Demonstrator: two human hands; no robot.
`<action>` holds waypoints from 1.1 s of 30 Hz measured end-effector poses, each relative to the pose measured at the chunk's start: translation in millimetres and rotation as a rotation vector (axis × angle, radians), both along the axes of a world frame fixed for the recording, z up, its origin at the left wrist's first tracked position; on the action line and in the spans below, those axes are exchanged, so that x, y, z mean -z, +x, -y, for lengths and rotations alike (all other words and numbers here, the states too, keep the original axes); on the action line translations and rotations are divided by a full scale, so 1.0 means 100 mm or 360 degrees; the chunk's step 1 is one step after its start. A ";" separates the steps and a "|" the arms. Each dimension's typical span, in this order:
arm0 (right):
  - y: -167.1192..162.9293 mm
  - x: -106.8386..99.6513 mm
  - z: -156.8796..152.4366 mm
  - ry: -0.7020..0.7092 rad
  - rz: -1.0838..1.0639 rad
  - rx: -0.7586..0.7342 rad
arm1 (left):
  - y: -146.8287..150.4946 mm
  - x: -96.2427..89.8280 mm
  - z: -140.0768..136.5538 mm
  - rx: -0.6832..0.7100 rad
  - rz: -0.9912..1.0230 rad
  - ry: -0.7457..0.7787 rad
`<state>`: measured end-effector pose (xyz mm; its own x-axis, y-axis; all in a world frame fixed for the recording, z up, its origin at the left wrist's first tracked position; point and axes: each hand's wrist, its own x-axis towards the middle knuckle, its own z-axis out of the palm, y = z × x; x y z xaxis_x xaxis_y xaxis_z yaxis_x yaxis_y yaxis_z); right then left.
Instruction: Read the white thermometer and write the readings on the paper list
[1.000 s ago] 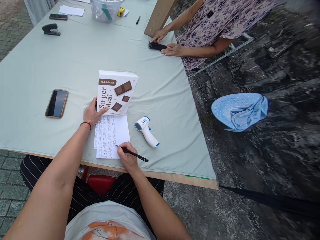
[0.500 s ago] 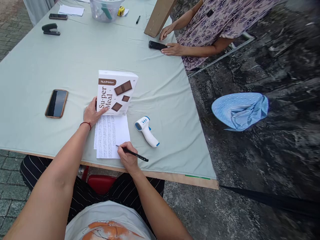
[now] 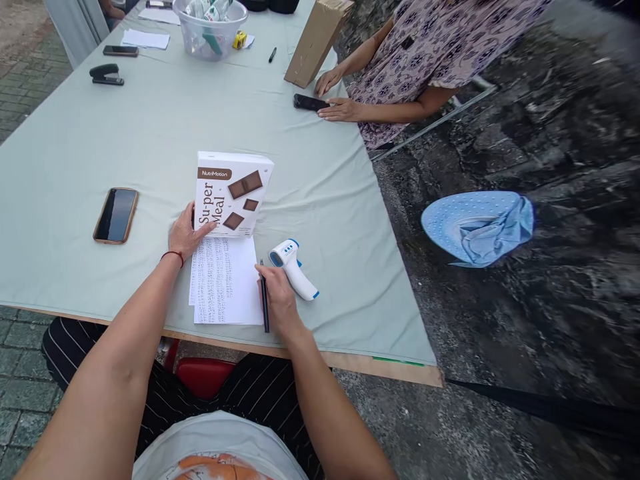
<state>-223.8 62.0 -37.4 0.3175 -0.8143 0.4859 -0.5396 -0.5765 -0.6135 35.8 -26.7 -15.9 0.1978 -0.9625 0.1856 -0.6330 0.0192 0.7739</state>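
My left hand grips the lower left edge of a white box printed "NutriMotion Su-per Meal", its thumb across the front. The box is tilted up over the top of some written sheets of paper. My right hand is closed around a black pen, which points away from me at the right edge of the sheets. Just beyond that hand lies a white and blue infrared thermometer, close to its fingers. Part of the thermometer's grip is near my knuckles.
A phone lies to the left. Farther back are a stapler, another phone, a plastic basket, a yellow tape measure and a cardboard box. A co-worker's hands touch a dark phone.
My right hand has moved right, off the writing toward the thermometer, and the pen has swung to point away from me. My left hand still holds the box. The view has shifted slightly.
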 end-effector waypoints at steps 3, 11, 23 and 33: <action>-0.08 0.09 0.24 0.0023 -0.0263 -0.0039 | 0.01 -0.02 -0.01 0.0010 -0.0001 0.0006; -0.20 0.15 0.30 -0.0103 -0.0256 0.0496 | 0.04 0.00 -0.02 0.0007 0.0016 0.0002; -0.09 -0.09 0.46 0.0801 0.0507 0.0471 | 0.05 -0.02 -0.05 0.0001 -0.0005 0.0011; 0.84 -0.71 0.71 0.0898 0.1203 0.0261 | 0.07 -0.01 -0.05 0.0004 0.0013 -0.0014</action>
